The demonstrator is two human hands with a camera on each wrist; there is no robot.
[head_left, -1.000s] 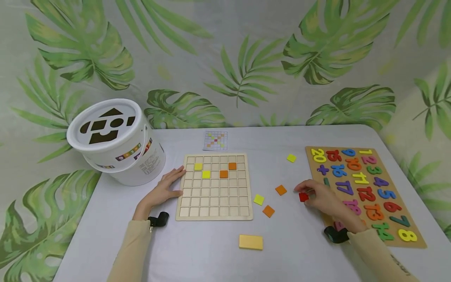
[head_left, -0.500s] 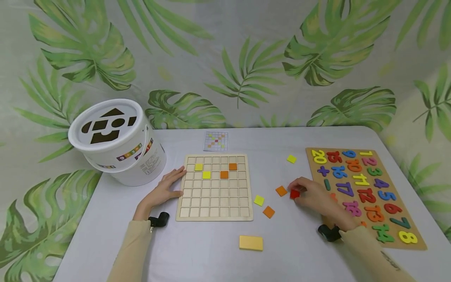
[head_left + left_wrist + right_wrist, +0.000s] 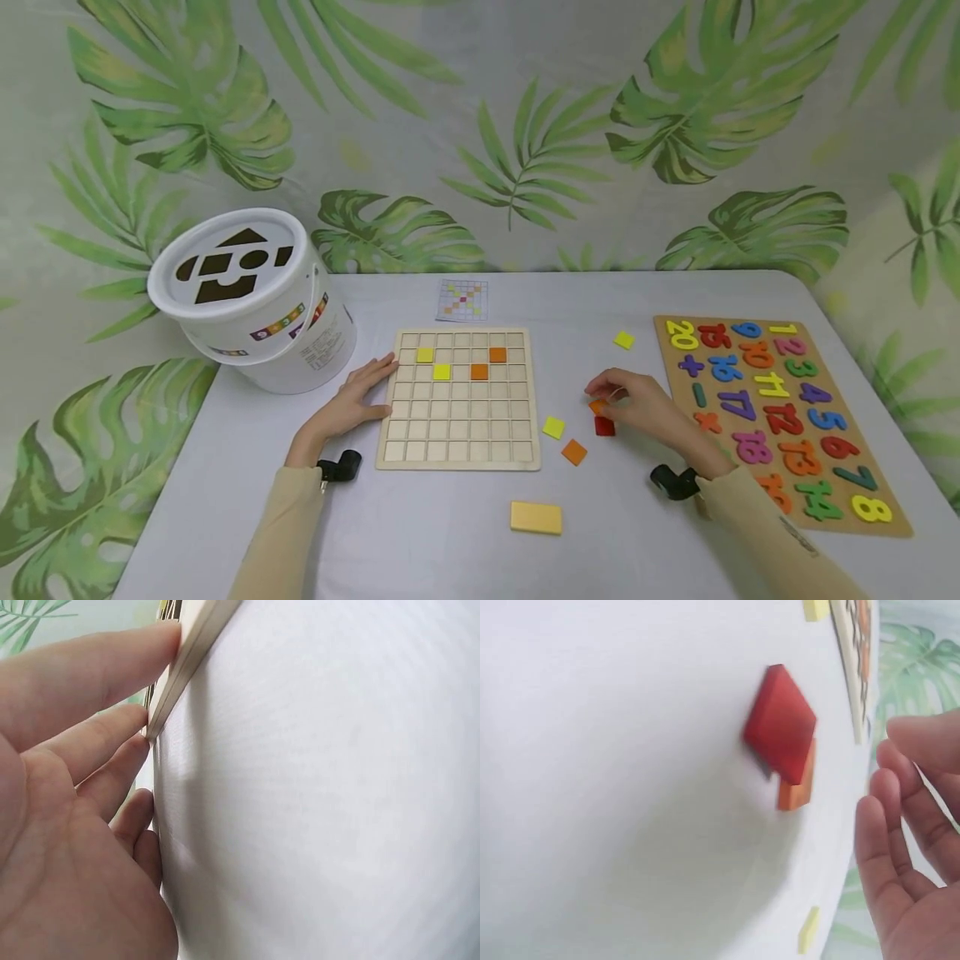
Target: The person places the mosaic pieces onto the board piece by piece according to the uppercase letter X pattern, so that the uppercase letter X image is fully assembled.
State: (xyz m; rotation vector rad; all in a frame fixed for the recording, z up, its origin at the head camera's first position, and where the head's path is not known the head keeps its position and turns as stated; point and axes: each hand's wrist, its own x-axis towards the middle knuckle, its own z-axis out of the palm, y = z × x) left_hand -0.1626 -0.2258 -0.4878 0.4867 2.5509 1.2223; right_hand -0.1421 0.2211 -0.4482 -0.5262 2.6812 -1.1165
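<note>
A wooden grid board [image 3: 457,417] lies at the table's middle with two yellow tiles [image 3: 442,372] and two orange tiles [image 3: 479,372] in its upper rows. My left hand [image 3: 352,404] rests flat on the table, its straight fingers [image 3: 112,667] touching the board's left edge [image 3: 191,645]. My right hand [image 3: 622,400] hovers right of the board with loosely bent fingers [image 3: 889,825]. Beside it a red tile [image 3: 604,427] [image 3: 780,724] lies partly on top of an orange tile [image 3: 597,406] [image 3: 796,787]. In the right wrist view no finger touches either tile.
A white shape-sorter bucket [image 3: 255,300] stands at the left. A number puzzle board [image 3: 780,417] lies at the right. Loose on the table are yellow tiles [image 3: 553,427] [image 3: 624,340], an orange tile [image 3: 574,452] and a yellow block [image 3: 536,517]. A pattern card [image 3: 462,300] lies behind the grid board.
My right hand moved left from the number board's edge, bringing the red tile along. The red tile now lies free against the orange tile. The left hand stayed put.
</note>
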